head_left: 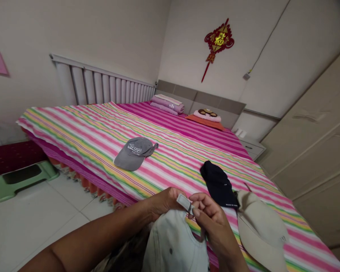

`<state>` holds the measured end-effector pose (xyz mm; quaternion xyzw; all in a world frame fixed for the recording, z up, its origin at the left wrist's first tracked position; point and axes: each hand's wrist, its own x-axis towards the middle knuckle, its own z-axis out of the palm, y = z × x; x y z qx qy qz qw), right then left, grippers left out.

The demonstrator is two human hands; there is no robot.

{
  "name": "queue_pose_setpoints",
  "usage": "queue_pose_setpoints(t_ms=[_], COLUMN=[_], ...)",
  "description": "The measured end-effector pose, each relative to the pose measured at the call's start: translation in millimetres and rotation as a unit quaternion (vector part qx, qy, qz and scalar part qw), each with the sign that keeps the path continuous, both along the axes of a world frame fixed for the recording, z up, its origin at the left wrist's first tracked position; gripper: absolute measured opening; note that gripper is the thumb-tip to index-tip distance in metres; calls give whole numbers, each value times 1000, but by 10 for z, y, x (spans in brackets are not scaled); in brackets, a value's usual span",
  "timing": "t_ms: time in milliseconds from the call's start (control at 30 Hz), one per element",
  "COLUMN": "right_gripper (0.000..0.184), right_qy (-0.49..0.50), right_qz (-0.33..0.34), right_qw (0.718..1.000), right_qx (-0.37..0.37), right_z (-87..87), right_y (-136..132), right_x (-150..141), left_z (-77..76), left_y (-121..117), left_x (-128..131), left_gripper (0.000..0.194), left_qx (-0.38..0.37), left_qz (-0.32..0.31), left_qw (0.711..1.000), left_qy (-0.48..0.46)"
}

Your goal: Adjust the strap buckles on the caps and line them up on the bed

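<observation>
The fingers of your left hand (170,200) and right hand (215,217) pinch the strap (184,202) of the pale cap (174,241), probably steadying it; the grey cap (136,154) lies at eleven o'clock.

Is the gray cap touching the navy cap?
Apart. The head view shows striped cloth between the gray cap and the navy cap.

Pale whitish cap (177,241), back strap (184,202) raised between both hands, crown tilted, above the bed's edge.
</observation>
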<state>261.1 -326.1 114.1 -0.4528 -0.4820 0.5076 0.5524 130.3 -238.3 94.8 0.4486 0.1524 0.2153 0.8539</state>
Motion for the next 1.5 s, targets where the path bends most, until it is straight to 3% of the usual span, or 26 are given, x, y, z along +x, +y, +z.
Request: queue_pose_setpoints(t_ms=[200, 300, 400, 567, 633, 700, 833, 900, 1000, 1100, 1233, 1333, 1400, 1500], right_gripper=[24, 25, 20, 25, 22, 14, 42, 44, 44, 39, 40, 38, 37, 35], right_qy=[4, 96, 205, 364, 365, 327, 238, 221, 235, 263, 284, 295, 297, 270], right_qz=[-56, -92, -70, -96, -102, -70, 89, 123, 72, -10, -53, -41, -38, -50], right_qw=[997, 991, 976, 926, 925, 941, 960, 957, 961, 960, 954, 952, 953, 961], right_qx=[-48, -24, -24, -26, -28, -49, -115, -138, -130, -100, -83, -69, -48, -10], right_z=[-67, -93, -99, -135, -175, -239, -460, -577, -649, -580, -467, -418, -351, -146], right_y=[45, 69, 116, 236, 266, 272, 224, 195, 191, 266, 508, 827, 1119, 1669], right_x=[54, 2, -65, 68, 132, 138, 34, -18, -74, -130, -211, -265, -308, -399], left_z=[-33, -38, -36, 23, 48, 48, -22, -58, -101, -225, -623, -841, -793, -415], left_y=[90, 118, 123, 150, 164, 185, 295, 386, 519, 583, 587, 697, 884, 1308], left_x=[-86, -129, -162, -268, -300, -308, -315, -365, -524, -737, -984, -1126, -1214, -1328], left_gripper=[24, 24, 27, 27, 27, 29, 30, 27, 20, 21, 27, 31, 34, 36], left_qx=[-40, -33, -20, -6, -4, -5, -18, -37, -65, -71, -60, -31, 0, 56], left_qz=[55, 63, 63, 96, 85, 74, 93, 121, 145, 119, 50, 120, 176, 244], left_qw=[997, 997, 995, 989, 991, 993, 989, 986, 982, 983, 994, 990, 981, 966], left_qy=[-28, -44, -74, -111, -99, -91, -110, -110, -103, -122, -73, -73, -79, -68])
